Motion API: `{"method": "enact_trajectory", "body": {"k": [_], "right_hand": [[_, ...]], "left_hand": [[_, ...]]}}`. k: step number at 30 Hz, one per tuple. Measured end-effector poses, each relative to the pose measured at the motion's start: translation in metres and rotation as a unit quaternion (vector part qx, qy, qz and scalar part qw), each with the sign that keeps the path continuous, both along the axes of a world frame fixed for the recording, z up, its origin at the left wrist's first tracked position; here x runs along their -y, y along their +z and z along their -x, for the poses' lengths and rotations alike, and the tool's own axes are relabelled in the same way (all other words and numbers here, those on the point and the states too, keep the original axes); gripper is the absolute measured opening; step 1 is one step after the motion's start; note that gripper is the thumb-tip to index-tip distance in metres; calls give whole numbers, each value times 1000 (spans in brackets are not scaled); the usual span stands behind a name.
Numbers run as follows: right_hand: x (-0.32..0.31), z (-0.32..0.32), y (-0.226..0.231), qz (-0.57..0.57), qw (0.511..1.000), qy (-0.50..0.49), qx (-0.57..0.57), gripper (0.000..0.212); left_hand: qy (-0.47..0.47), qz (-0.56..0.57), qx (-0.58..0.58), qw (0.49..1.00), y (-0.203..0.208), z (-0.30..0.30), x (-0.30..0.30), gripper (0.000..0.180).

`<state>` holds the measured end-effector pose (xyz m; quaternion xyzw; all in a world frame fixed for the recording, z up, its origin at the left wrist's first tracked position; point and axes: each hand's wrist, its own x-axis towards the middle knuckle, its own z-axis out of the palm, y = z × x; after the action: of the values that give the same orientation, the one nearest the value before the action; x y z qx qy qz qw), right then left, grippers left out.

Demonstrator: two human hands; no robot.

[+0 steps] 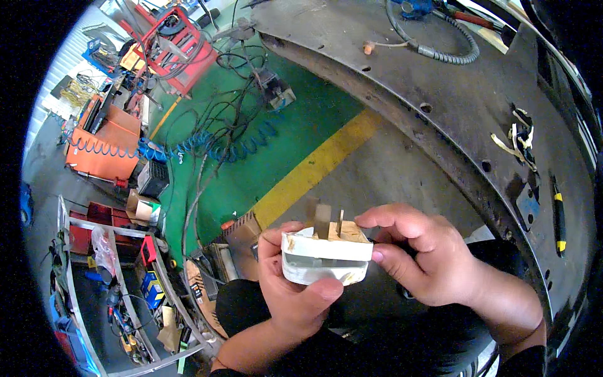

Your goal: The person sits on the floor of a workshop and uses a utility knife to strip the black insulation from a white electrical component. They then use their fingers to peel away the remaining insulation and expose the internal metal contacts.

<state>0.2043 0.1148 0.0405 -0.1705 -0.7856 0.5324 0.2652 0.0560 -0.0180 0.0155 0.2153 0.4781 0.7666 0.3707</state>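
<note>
Above my lap is a white, rounded block with a greyish band round its side. Its brownish top looks worn, and flat metal blades stand up from it; I cannot tell its exact kind. My left hand is wrapped round the block's left side and underside, the thumb lying across the near face. At the block's right end my right hand is closed, with the index finger by the top edge and the thumb against the side. Whether the right fingertips also pinch something small is hidden.
To the right, a dark metal table bears a yellow-black utility knife, torn black-and-white strips and a flexible hose. Tangled cables cross the green floor near a red cart. A metal-framed rack stands lower left.
</note>
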Motion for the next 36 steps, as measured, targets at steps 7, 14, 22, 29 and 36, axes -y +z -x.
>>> {"method": "enact_trajectory", "body": {"k": [7,14,22,29,36], "right_hand": [[2,-3,1,-12,999,-5,49,28],[-1,-9,1,-61,998,6,-13,34],[-4,-12,2,-142,987,29,-62,60],[-7,-15,20,-212,976,54,-6,93],[0,-14,12,-263,965,-3,-2,80]], "left_hand": [[-40,13,-64,997,6,9,7,91],[-156,-84,-60,982,1,29,-5,79],[-289,-146,30,946,-11,49,-4,84],[-289,-177,-240,910,-6,51,-11,67],[-259,-211,-267,904,-7,44,-16,71]]}}
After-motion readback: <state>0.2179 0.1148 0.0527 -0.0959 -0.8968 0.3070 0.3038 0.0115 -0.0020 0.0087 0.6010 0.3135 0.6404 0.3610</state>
